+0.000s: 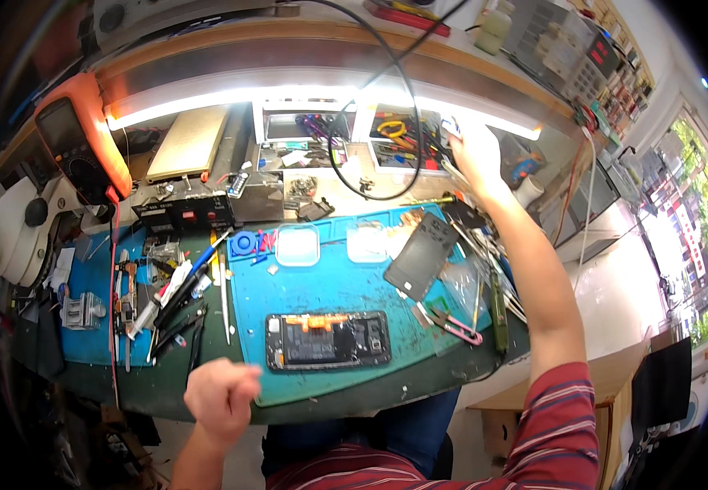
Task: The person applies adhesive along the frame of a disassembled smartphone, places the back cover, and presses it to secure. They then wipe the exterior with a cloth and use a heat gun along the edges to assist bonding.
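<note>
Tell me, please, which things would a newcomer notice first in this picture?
Probably the glowing light strip across the back of the bench, then the orange-cased multimeter at the upper left. Next, the opened phone lying on the blue mat, its inside showing, and the right hand stretched out near the tool tray.

Right sleeve [556, 408]: deep red, striped pale and dark!
Middle mat [333, 287]: bright blue, dark-speckled.
Opened phone [311, 346]: black, with a flash of orange, far side!
Far-left multimeter [84, 135]: orange shell, black face.
</note>
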`<state>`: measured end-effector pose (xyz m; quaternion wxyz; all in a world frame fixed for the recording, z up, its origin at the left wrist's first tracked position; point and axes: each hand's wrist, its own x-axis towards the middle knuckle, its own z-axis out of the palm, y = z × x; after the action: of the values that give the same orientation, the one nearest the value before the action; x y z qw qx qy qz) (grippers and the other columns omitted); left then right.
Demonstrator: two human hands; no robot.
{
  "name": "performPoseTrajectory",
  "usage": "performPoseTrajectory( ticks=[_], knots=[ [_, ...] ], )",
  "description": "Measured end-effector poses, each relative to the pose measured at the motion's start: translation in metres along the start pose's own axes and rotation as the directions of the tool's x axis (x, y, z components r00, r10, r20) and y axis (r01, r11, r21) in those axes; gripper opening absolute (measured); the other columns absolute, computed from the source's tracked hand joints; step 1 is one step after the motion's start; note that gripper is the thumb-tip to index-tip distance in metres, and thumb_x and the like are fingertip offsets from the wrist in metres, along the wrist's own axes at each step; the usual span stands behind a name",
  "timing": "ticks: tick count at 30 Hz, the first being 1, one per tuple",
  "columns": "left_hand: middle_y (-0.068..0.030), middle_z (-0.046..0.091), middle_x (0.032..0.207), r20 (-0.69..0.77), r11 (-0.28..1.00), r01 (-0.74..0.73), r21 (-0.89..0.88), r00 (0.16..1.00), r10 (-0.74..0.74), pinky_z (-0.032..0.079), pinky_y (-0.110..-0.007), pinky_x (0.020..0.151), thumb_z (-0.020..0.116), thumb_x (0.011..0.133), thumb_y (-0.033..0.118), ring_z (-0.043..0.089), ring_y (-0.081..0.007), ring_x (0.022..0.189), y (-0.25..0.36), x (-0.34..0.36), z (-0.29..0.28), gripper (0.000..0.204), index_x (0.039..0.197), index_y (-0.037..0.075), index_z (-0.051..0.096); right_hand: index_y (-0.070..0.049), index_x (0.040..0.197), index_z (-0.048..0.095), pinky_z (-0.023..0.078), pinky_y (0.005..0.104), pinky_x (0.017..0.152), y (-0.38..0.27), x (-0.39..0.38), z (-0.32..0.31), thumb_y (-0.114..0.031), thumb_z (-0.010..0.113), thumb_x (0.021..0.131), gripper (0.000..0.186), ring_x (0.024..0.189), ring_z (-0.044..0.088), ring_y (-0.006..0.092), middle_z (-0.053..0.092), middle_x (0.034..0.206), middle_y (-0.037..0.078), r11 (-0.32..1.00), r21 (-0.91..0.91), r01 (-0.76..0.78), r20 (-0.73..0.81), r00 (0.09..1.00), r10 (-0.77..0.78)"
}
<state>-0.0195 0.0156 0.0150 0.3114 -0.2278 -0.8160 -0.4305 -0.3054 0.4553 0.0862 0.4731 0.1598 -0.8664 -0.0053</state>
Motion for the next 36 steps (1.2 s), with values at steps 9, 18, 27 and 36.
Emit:
performPoseTrajectory(
  ticks=[9,18,27,36],
  knots=[
    [0.0043,0.039,0.049,0.076,0.986,-0.169,-0.015,0.983,0.169,0.033,-0.030,0.044,0.043,0.106,0.037,0.041,-0.0148,0.039,-0.004,0.011,0.003,0.044,0.075,0.011,0.060,-0.003,0.100,0.069,0.052,0.0474,0.077,0.054,0.047,0.096,-0.019,0.059,0.088,0.022,0.086,0.065,0.0403,0.068,0.093,0.022,0.974,-0.219,0.055,-0.006,0.998,-0.057],
    [-0.0021,0.049,0.058,0.091,0.986,-0.167,-0.023,0.982,0.168,0.035,-0.033,0.045,0.052,0.101,0.026,0.046,-0.0195,0.043,-0.003,0.007,0.003,0.024,0.093,0.007,0.064,-0.010,0.111,0.067,0.055,0.0384,0.084,-0.041,-0.022,-0.064,-0.001,0.058,0.081,0.033,0.092,0.067,0.0271,0.070,0.102,0.008,0.883,0.368,0.292,0.350,0.836,-0.422],
    [-0.0057,0.054,0.061,0.009,0.983,-0.181,0.008,0.983,0.181,0.038,-0.033,0.047,0.053,0.099,0.015,0.048,-0.0213,0.045,0.000,0.010,0.011,0.021,0.087,0.003,0.064,-0.014,0.138,0.049,0.043,0.0400,0.104,-0.097,-0.044,-0.115,-0.016,0.083,0.070,0.076,0.126,0.051,0.0276,0.055,0.131,0.009,0.824,0.456,0.336,0.708,0.425,-0.564],
    [-0.0090,0.063,0.074,0.007,0.984,0.035,-0.177,0.999,-0.034,0.047,-0.031,0.056,0.055,0.100,0.016,0.060,-0.0176,0.058,0.005,0.008,0.020,0.019,0.100,-0.001,0.064,-0.013,0.090,0.070,0.050,0.0347,0.073,-0.097,-0.031,-0.201,-0.013,0.071,0.076,0.014,0.087,0.061,0.0211,0.061,0.090,0.001,0.860,0.195,0.472,0.257,0.821,-0.509]
  ],
)
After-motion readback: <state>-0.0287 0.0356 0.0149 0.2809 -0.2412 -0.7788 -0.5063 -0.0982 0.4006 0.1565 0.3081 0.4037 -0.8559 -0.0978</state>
